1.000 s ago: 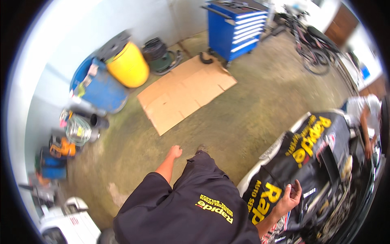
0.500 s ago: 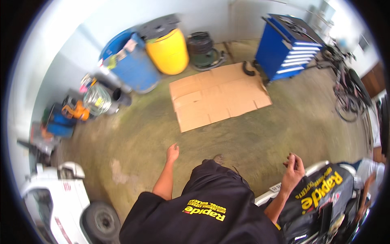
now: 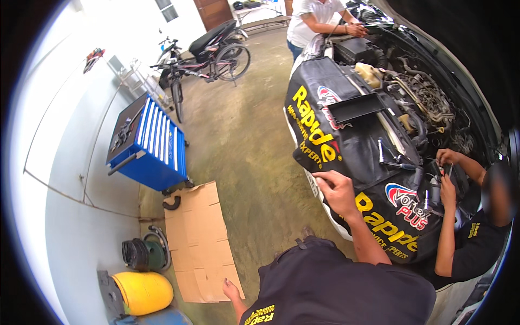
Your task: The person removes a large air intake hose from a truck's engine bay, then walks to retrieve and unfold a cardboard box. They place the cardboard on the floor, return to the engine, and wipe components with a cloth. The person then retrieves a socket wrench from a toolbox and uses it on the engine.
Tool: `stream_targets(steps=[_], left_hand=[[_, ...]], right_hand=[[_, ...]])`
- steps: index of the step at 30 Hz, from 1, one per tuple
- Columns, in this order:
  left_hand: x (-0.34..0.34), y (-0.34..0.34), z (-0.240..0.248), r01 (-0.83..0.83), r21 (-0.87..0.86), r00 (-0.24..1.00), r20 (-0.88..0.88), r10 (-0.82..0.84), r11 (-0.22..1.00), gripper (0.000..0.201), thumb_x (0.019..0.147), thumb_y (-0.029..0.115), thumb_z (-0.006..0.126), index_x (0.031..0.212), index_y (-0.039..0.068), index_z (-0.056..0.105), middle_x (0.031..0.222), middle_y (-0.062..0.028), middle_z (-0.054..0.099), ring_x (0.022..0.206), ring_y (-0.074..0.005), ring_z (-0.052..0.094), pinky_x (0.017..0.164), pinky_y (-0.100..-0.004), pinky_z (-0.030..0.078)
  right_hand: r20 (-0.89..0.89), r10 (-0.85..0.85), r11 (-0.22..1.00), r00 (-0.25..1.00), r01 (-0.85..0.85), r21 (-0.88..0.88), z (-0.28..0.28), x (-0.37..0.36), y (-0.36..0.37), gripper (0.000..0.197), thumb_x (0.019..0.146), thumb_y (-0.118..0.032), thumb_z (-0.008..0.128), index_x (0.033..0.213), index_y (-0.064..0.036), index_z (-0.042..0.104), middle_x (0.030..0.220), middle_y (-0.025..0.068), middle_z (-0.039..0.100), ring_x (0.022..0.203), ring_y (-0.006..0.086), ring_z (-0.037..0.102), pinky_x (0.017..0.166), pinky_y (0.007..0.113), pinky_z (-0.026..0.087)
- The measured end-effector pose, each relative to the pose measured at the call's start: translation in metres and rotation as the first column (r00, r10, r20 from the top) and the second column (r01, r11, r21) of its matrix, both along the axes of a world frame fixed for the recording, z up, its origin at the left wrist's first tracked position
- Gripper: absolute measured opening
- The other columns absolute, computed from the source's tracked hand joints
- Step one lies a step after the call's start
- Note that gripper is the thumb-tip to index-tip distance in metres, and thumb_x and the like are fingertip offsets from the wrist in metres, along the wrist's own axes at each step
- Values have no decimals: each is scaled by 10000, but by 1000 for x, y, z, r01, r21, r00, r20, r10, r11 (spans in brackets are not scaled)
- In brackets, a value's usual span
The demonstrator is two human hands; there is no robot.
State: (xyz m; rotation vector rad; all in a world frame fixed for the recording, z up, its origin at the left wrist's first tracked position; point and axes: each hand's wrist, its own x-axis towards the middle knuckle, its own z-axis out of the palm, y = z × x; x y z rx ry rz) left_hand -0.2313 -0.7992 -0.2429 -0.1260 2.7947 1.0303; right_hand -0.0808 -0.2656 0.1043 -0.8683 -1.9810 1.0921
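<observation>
**Right hand on the fender cover at the open engine bay**

The car (image 3: pixel 487 97) fills the right of the scene, bonnet up, its engine bay (image 3: pixel 422 103) exposed. A black fender cover (image 3: pixel 352 146) with yellow lettering is draped over the car's near side. On the left, against the wall, stands a blue tool trolley (image 3: pixel 146 143). Nearer lies a flat cardboard sheet (image 3: pixel 197 244), with a yellow drum (image 3: pixel 142 292) beside it. A co-worker in black (image 3: pixel 476 238) leans in from the right, both hands down among the engine parts.

The person's right hand (image 3: pixel 337 189) lies palm-down on the cover's near edge, fingers loosely spread and gripping nothing. The left hand (image 3: pixel 231 288) hangs empty over the cardboard's near corner, fingers slack and apart.

As I judge it, this is a bracing stance at the car's side, with no tool taken up. Any reach into the bay would call for stepping closer and keeping clear of the co-worker's arms.
</observation>
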Motion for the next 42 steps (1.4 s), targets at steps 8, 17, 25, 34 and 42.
stream_targets(steps=[8,17,25,34,42], left_hand=[[-91,122,47,223,152,971,-126,-205,963,459,1085,278,422,1300,-78,616,1273,-256,660,1214,-366,626,1037,-421,472],[-70,214,44,424,130,902,-148,-406,896,456,1094,311,420,1269,-47,643,1228,-242,669,1160,-369,637,1016,-409,480],[-63,249,80,389,166,919,-141,-369,906,476,1093,292,423,1380,-68,545,1372,-258,590,1288,-372,562,1085,-410,431],[53,492,315,961,230,273,-735,-620,151,695,1039,469,439,1527,-23,381,1586,-251,364,1515,-405,258,1239,-494,158],[19,539,270,956,-282,-189,-798,-572,78,530,1022,374,527,1489,127,485,1625,-185,329,1530,-352,255,1247,-524,148]], right_hand=[[31,-399,912,916,400,-91,-27,112,44,169,954,-88,659,1082,-16,743,848,54,682,668,86,599,627,268,478],[100,-525,843,845,533,-76,-31,153,65,183,954,-76,644,1098,-21,743,859,61,689,655,99,605,620,270,474],[69,-460,885,885,463,-45,-35,157,88,224,931,-31,652,1138,-26,738,880,74,702,708,112,621,657,273,491],[-446,-242,785,862,-97,-612,-37,57,83,388,1076,-287,492,1285,8,633,1091,104,740,1002,159,680,883,290,531],[-905,-95,540,415,-742,-397,20,45,43,755,1040,-555,444,1525,13,336,1482,208,449,1215,212,595,983,390,516]])
